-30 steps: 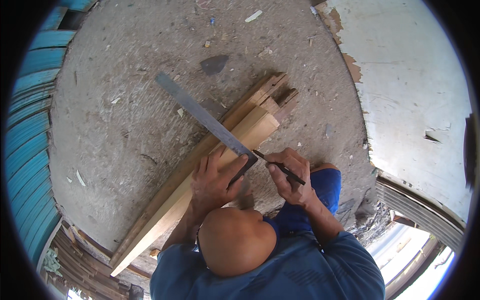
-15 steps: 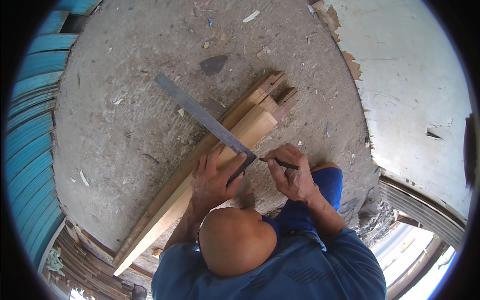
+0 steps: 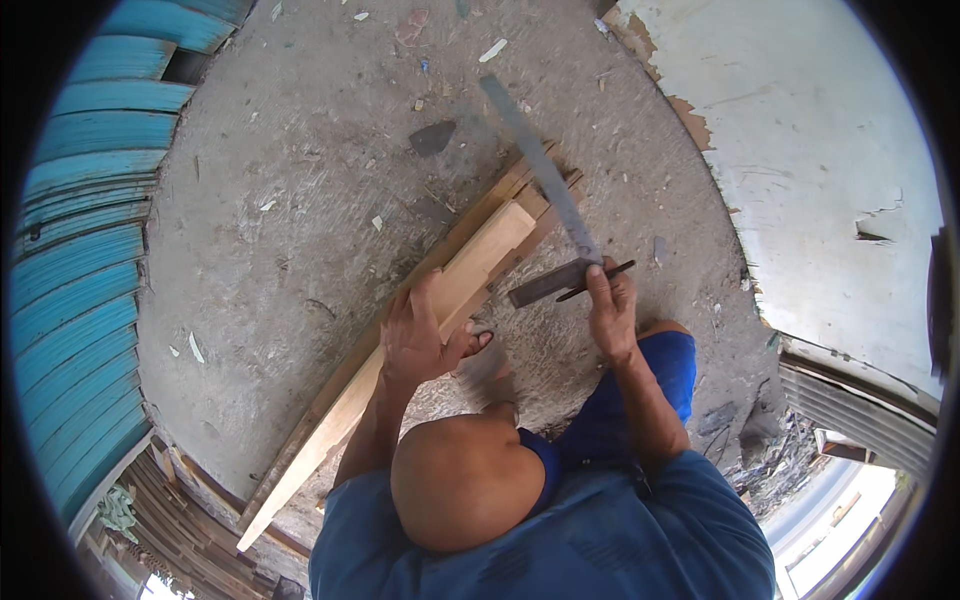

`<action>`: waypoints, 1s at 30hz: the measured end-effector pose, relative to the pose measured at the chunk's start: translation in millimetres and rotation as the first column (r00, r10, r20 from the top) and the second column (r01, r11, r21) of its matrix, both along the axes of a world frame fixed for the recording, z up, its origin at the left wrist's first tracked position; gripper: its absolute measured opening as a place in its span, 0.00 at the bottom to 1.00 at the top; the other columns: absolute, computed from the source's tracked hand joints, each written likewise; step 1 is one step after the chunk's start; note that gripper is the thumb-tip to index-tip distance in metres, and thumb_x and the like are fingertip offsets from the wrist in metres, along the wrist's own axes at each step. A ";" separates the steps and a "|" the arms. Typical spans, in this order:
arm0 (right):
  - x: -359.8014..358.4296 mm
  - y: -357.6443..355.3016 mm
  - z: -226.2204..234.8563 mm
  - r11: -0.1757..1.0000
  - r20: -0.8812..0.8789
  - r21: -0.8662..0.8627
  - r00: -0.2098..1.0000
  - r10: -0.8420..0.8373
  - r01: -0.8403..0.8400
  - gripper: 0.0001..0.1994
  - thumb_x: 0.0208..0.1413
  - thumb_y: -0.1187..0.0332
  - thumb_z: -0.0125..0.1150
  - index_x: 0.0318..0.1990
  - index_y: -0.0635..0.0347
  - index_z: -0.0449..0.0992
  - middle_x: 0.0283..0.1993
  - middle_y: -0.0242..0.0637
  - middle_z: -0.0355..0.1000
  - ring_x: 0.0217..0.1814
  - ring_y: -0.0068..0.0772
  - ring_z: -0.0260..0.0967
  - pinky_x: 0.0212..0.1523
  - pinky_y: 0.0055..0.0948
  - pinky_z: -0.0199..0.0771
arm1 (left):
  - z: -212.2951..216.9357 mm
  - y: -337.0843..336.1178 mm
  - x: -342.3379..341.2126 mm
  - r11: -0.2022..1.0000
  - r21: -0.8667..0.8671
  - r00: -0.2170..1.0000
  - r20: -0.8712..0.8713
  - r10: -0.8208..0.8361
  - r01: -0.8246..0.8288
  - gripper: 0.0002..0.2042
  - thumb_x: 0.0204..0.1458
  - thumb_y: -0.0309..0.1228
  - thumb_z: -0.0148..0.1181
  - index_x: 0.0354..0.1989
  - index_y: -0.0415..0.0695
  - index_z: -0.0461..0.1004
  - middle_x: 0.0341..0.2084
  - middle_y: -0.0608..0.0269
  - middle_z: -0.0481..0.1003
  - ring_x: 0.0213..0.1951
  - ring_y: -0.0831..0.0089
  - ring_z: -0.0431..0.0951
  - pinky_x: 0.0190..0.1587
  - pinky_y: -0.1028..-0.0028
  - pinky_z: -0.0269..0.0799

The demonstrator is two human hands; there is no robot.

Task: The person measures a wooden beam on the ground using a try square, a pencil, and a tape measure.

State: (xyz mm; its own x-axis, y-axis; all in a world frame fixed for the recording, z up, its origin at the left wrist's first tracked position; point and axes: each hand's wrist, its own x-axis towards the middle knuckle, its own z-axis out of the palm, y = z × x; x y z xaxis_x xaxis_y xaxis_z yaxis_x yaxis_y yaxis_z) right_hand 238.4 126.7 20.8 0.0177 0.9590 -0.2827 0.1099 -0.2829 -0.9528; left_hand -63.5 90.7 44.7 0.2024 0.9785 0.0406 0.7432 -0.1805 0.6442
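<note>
My left hand (image 3: 420, 328) grips a pale wooden beam (image 3: 488, 248), its fingers over the far side and its thumb toward me. The beam lies diagonally on other, darker pieces of wood (image 3: 497, 192). In my right hand (image 3: 612, 315) is a try square (image 3: 548, 182), held near its corner. Its long metal blade points away and slants over the notched far ends of the wood; its dark stock points left. A dark pencil (image 3: 624, 268) is held in the same hand, partly hidden by the fingers and the stock.
Rough concrete floor (image 3: 290, 230) with scattered chips surrounds the wood. A dark flat scrap (image 3: 432, 138) lies beyond the beam. Blue slats (image 3: 85, 255) line the left, and a pale worn panel (image 3: 820, 170) stands at the right. Wood strips (image 3: 190, 515) lie at lower left.
My right hand has taken the try square, lifting it off the beam and swinging it to the right, with the pencil still held. My left hand has let go of the square and now grips the beam.
</note>
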 end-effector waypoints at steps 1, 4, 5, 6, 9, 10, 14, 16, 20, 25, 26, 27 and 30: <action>20.8 0.8 -5.6 0.998 0.019 0.014 0.998 -0.055 0.055 0.18 0.75 0.59 0.51 0.41 0.66 0.79 0.34 0.31 0.76 0.36 0.23 0.67 0.40 0.30 0.68 | -2.1 0.2 1.7 1.000 -0.012 1.000 -0.016 0.014 -0.014 0.37 0.54 0.38 0.66 0.69 0.34 0.59 0.53 0.34 0.74 0.49 0.36 0.78 0.51 0.47 0.75; 72.2 0.4 -17.8 0.983 0.154 0.039 0.971 -0.183 0.179 0.18 0.74 0.59 0.52 0.41 0.67 0.79 0.34 0.33 0.76 0.37 0.23 0.68 0.41 0.31 0.71 | -4.2 -0.4 3.7 0.997 -0.031 0.996 -0.069 0.062 -0.065 0.36 0.54 0.39 0.66 0.69 0.34 0.60 0.52 0.34 0.75 0.48 0.37 0.79 0.51 0.47 0.75; 85.0 -0.4 -24.2 0.980 0.154 0.043 0.968 -0.200 0.195 0.18 0.74 0.59 0.51 0.41 0.67 0.79 0.35 0.34 0.76 0.37 0.24 0.70 0.41 0.31 0.72 | -4.3 -1.4 5.4 0.996 -0.034 0.993 -0.086 0.085 -0.089 0.36 0.54 0.39 0.67 0.69 0.35 0.60 0.51 0.34 0.76 0.47 0.37 0.79 0.51 0.47 0.75; 95.8 -3.0 -32.6 0.977 0.151 0.047 0.965 -0.213 0.208 0.18 0.74 0.59 0.51 0.41 0.67 0.79 0.35 0.35 0.76 0.37 0.25 0.71 0.41 0.31 0.73 | -3.6 -2.1 7.9 0.995 -0.029 0.990 -0.106 0.096 -0.100 0.37 0.54 0.39 0.67 0.69 0.35 0.61 0.51 0.35 0.76 0.48 0.39 0.79 0.51 0.48 0.75; 123.9 -12.7 -72.0 0.946 0.089 -0.025 0.943 -0.321 0.324 0.19 0.74 0.59 0.51 0.40 0.68 0.78 0.36 0.38 0.77 0.37 0.27 0.74 0.41 0.31 0.76 | 0.7 -0.5 10.5 0.989 -0.024 0.974 -0.177 0.140 -0.147 0.38 0.52 0.40 0.70 0.69 0.38 0.62 0.51 0.39 0.77 0.51 0.42 0.79 0.52 0.50 0.76; 133.2 -20.6 -88.8 0.925 0.068 -0.074 0.927 -0.368 0.372 0.19 0.73 0.59 0.51 0.39 0.68 0.78 0.36 0.39 0.78 0.37 0.28 0.75 0.41 0.31 0.77 | 0.9 -2.1 11.7 0.985 -0.037 0.965 -0.208 0.159 -0.170 0.38 0.51 0.40 0.71 0.69 0.39 0.62 0.52 0.41 0.78 0.52 0.43 0.79 0.52 0.51 0.76; 183.8 -53.9 -153.2 0.930 0.167 -0.256 0.959 -0.228 0.266 0.20 0.73 0.56 0.48 0.43 0.66 0.78 0.35 0.36 0.78 0.35 0.28 0.74 0.40 0.30 0.77 | 3.6 -1.6 16.0 0.956 -0.164 0.945 -0.261 0.197 -0.244 0.39 0.48 0.42 0.74 0.68 0.44 0.64 0.54 0.48 0.78 0.55 0.47 0.78 0.55 0.52 0.75; 201.4 -63.5 -181.3 0.953 0.298 -0.253 0.951 -0.087 0.166 0.21 0.73 0.55 0.47 0.43 0.66 0.78 0.33 0.39 0.79 0.30 0.31 0.74 0.35 0.29 0.77 | 0.1 1.8 18.7 0.968 -0.099 0.948 -0.249 0.198 -0.229 0.38 0.48 0.42 0.75 0.67 0.45 0.65 0.54 0.50 0.78 0.55 0.47 0.78 0.56 0.52 0.75; 159.7 -47.3 -171.5 0.899 0.511 -0.303 0.850 -0.128 0.317 0.23 0.73 0.55 0.46 0.42 0.69 0.77 0.27 0.43 0.79 0.20 0.34 0.72 0.23 0.31 0.73 | -1.4 -9.3 13.8 0.960 -0.093 0.934 -0.275 0.228 -0.262 0.36 0.47 0.43 0.76 0.64 0.47 0.68 0.54 0.52 0.78 0.55 0.49 0.78 0.56 0.52 0.76; 144.7 -38.8 -161.8 0.878 0.560 -0.253 0.802 -0.208 0.405 0.25 0.73 0.53 0.45 0.39 0.71 0.76 0.25 0.47 0.79 0.17 0.36 0.72 0.18 0.33 0.70 | 4.0 -6.1 15.8 0.957 -0.127 0.935 -0.277 0.220 -0.262 0.34 0.48 0.42 0.75 0.62 0.46 0.69 0.54 0.54 0.78 0.58 0.53 0.78 0.58 0.54 0.75; 147.9 -38.3 -163.4 0.883 0.569 -0.243 0.796 -0.205 0.401 0.25 0.73 0.53 0.45 0.38 0.71 0.76 0.24 0.47 0.79 0.16 0.36 0.71 0.17 0.33 0.70 | 4.3 -4.3 17.4 0.957 -0.125 0.937 -0.270 0.220 -0.261 0.33 0.48 0.42 0.75 0.62 0.46 0.69 0.54 0.54 0.78 0.58 0.53 0.78 0.58 0.55 0.75; 151.2 -37.4 -165.0 0.888 0.578 -0.232 0.790 -0.203 0.398 0.25 0.73 0.53 0.45 0.38 0.71 0.75 0.23 0.47 0.78 0.15 0.36 0.71 0.17 0.34 0.70 | 4.6 -2.9 18.5 0.958 -0.120 0.937 -0.272 0.220 -0.260 0.33 0.48 0.42 0.75 0.62 0.46 0.69 0.54 0.54 0.78 0.58 0.53 0.78 0.57 0.55 0.75; 151.2 -36.6 -164.8 0.897 0.613 -0.216 0.769 -0.183 0.386 0.25 0.73 0.53 0.45 0.38 0.72 0.75 0.22 0.46 0.78 0.15 0.36 0.71 0.17 0.35 0.70 | 4.6 -2.1 17.9 0.960 -0.116 0.936 -0.277 0.217 -0.257 0.34 0.47 0.41 0.76 0.62 0.46 0.69 0.54 0.53 0.78 0.57 0.52 0.78 0.57 0.55 0.76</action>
State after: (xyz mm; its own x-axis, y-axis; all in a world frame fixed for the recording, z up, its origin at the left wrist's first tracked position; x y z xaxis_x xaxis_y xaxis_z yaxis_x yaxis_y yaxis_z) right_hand 389.6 90.1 -144.0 0.5279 0.7431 -0.4113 0.4611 -0.6574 -0.5960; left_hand -45.6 88.6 49.3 -0.0520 0.9901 -0.1304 0.8972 0.1036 0.4292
